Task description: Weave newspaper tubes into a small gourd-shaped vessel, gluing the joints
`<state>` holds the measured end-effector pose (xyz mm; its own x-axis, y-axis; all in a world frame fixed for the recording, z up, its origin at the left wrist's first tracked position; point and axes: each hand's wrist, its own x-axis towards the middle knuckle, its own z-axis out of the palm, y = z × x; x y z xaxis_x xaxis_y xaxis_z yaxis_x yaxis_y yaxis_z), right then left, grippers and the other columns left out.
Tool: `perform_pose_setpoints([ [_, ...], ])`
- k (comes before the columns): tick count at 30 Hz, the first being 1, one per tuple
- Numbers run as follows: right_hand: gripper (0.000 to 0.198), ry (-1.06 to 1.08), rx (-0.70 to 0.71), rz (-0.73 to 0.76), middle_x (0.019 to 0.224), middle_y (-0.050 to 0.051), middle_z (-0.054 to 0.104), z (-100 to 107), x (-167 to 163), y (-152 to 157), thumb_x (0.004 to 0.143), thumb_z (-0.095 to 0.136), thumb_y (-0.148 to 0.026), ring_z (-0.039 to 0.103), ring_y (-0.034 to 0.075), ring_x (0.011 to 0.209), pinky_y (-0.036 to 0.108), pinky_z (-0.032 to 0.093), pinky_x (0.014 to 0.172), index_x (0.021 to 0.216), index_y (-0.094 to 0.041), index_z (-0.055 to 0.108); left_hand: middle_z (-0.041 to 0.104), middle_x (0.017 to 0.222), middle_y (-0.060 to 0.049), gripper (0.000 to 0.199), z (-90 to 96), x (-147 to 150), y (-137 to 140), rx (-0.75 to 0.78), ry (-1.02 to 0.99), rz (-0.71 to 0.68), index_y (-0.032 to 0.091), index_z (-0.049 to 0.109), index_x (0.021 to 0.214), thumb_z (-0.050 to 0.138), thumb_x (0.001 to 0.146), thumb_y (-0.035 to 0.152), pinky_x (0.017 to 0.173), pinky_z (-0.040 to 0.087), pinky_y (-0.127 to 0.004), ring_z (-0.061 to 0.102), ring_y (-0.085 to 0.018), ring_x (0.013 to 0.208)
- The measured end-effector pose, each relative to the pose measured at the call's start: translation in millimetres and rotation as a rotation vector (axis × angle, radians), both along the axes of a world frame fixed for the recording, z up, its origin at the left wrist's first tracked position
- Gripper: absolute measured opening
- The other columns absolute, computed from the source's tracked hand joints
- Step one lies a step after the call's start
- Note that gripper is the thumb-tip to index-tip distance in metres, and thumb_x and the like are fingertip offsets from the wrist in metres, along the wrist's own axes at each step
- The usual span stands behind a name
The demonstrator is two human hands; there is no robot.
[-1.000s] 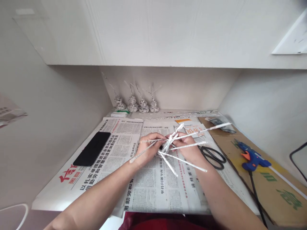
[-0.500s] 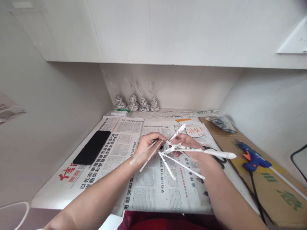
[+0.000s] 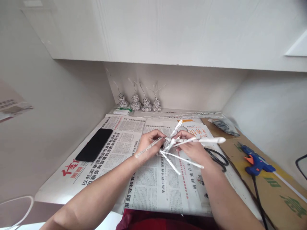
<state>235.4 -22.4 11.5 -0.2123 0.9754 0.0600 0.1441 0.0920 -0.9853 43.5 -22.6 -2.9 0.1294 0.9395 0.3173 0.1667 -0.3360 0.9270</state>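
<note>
Over the newspaper [image 3: 148, 195], a small woven piece [image 3: 167, 146] of rolled newspaper is held between my hands, with several white paper tubes sticking out of it in all directions. My left hand [image 3: 151, 143] is closed on its left side, thumb and fingers pinching near the centre; one paper tube [image 3: 148, 148] runs back across this hand. On the other side, the fingers of my right hand [image 3: 190, 148] are bent around a paper tube [image 3: 206, 140] close to the weave. Part of the woven centre is hidden by fingers and tubes.
Several gourd-shaped woven paper pieces [image 3: 135, 103] stand by the back wall. Long paper tubes [image 3: 182, 115] lie beside them. A black phone [image 3: 94, 145] is at left. At right are black loop handles [image 3: 217, 158], a plastic bag [image 3: 225, 126] and a blue glue gun [image 3: 259, 163] on cardboard [image 3: 266, 195].
The woven piece has turned slightly between my hands, and its tubes point in different directions. My right hand's fingers have shifted on the tube. The whole view has moved a little.
</note>
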Motion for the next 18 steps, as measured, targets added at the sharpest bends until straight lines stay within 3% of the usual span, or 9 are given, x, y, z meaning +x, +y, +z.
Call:
perform_pose_setpoints([
  [3, 0.024, 0.002, 0.16, 0.005, 0.081, 0.002, 0.067, 2.6, -2.2, -1.2, 0.072, 0.075, -0.036, 0.064, 0.017, 0.074, 0.031, 0.052, 0.068, 0.085, -0.02, 0.062, 0.069, 0.075, -0.003, 0.01, 0.2, -0.5, 1.2, -0.028, -0.027, 0.006, 0.016, 0.067, 0.082, 0.062, 0.08, 0.025, 0.061, 0.048, -0.021, 0.062, -0.013, 0.065],
  [7, 0.033, -0.016, 0.24, 0.04, 0.087, 0.002, 0.069, 3.3, -7.2, -4.7, 0.077, 0.072, -0.03, 0.065, 0.018, 0.079, 0.032, 0.052, 0.074, 0.108, -0.023, 0.066, 0.069, 0.075, -0.003, 0.011, 1.9, -1.3, 0.6, -0.039, -0.034, -0.01, 0.016, 0.066, 0.081, 0.063, 0.08, 0.027, 0.061, 0.048, -0.022, 0.062, -0.013, 0.065],
  [13, 0.01, -0.107, 0.381, -0.042, 0.084, 0.002, 0.071, 3.4, -8.0, -7.9, 0.079, 0.07, -0.028, 0.066, 0.019, 0.08, 0.033, 0.05, 0.079, 0.088, -0.022, 0.072, 0.069, 0.076, -0.003, 0.011, 2.0, -2.1, 0.1, -0.031, -0.006, -0.011, 0.016, 0.067, 0.083, 0.062, 0.081, 0.026, 0.061, 0.048, -0.021, 0.062, -0.013, 0.065],
  [18, 0.011, -0.162, 0.41, -0.046, 0.085, 0.004, 0.072, 4.7, -1.1, -8.2, 0.081, 0.065, -0.022, 0.067, 0.021, 0.08, 0.033, 0.051, 0.076, 0.089, -0.021, 0.072, 0.069, 0.076, -0.003, 0.009, 5.5, -1.2, 2.2, -0.064, -0.064, -0.007, 0.017, 0.066, 0.081, 0.064, 0.079, 0.025, 0.061, 0.05, -0.022, 0.063, -0.014, 0.066],
])
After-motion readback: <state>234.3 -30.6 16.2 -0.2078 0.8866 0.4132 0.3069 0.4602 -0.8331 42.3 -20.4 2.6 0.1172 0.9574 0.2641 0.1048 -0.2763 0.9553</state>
